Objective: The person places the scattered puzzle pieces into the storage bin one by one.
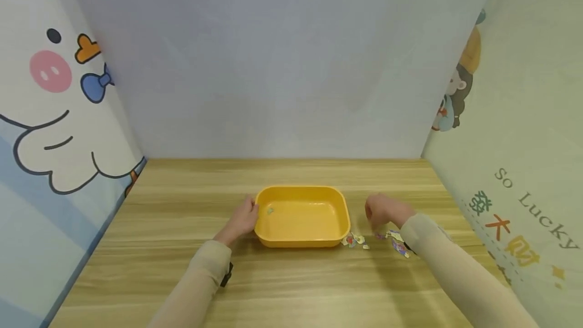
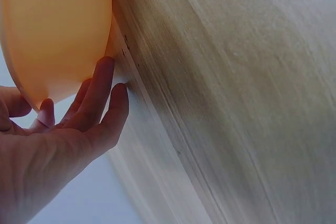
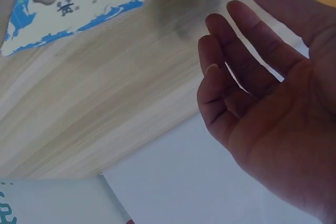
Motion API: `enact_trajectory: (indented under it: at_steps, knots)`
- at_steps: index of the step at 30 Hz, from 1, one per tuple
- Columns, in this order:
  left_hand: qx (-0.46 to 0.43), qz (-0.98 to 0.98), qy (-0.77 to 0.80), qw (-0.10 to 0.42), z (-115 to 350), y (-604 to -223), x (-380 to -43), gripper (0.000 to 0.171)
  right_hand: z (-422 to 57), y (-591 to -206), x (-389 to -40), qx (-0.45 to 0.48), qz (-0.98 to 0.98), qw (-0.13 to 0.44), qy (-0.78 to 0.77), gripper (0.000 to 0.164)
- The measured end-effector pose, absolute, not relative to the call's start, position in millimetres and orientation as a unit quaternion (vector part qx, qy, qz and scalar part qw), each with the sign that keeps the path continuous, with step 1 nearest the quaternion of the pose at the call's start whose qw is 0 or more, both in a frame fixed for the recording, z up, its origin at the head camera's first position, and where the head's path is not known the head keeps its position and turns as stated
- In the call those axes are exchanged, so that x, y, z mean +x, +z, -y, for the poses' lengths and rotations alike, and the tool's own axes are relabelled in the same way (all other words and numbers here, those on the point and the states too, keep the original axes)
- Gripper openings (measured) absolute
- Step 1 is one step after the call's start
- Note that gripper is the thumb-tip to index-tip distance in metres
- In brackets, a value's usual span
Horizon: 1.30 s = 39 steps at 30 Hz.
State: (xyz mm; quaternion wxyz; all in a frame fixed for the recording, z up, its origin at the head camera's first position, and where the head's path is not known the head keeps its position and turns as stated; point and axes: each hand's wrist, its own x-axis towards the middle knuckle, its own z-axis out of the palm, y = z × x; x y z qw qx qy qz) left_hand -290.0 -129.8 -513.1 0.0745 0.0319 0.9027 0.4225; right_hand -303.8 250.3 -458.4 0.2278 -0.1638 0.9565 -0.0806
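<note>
A yellow plastic basin [image 1: 302, 221] sits on the wooden table. My left hand [image 1: 242, 219] grips its left side, thumb at the rim and the other fingers along the outer wall [image 2: 58, 30]. One small pale piece [image 1: 270, 210] lies inside the basin, near its left end. My right hand [image 1: 386, 210] hovers to the right of the basin, fingers loosely bent; the right wrist view shows nothing in it. Below that hand lie colourful flat cut-out pieces [image 1: 400, 248], partly hidden by the wrist. One flat white piece with blue edges [image 3: 84, 17] shows close up.
More small flat pieces [image 1: 350, 240] lie by the basin's lower right corner. A plain pale backdrop [image 1: 282, 65] stands behind the table [image 1: 191, 181]. Printed side panels rise at left [image 1: 68, 156] and right [image 1: 524, 140].
</note>
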Motion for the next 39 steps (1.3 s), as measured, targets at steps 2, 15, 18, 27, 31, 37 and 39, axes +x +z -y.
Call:
enact_trajectory:
  at_steps: [2, 15, 18, 27, 31, 37, 39]
  knots:
    - [0.037, -0.905, 0.417, 0.072, 130, -514, -290, 0.018, -254, -460, -301, -0.164, -0.956, 0.232, -0.073, 0.025]
    - [0.041, -0.904, 0.419, 0.068, 124, -514, -292, 0.016, -277, -479, -297, -0.175, -0.953, 0.227, -0.094, 0.028]
    - [0.037, -0.905, 0.419, 0.07, 124, -514, -291, 0.017, -277, -482, -297, -0.18, -0.954, 0.22, -0.099, 0.028]
    - [0.032, -0.903, 0.422, 0.076, 128, -515, -289, 0.018, -277, -488, -296, -0.203, -0.952, 0.198, -0.115, 0.022]
    - [0.028, -0.902, 0.422, 0.079, 130, -515, -290, 0.018, -276, -488, -297, -0.208, -0.951, 0.193, -0.121, 0.019]
    - [0.024, -0.901, 0.426, 0.08, 131, -512, -289, 0.017, -271, -487, -300, -0.203, -0.952, 0.192, -0.125, 0.018]
    - [0.024, -0.9, 0.427, 0.081, 132, -513, -289, 0.017, -269, -487, -301, -0.199, -0.952, 0.195, -0.128, 0.019]
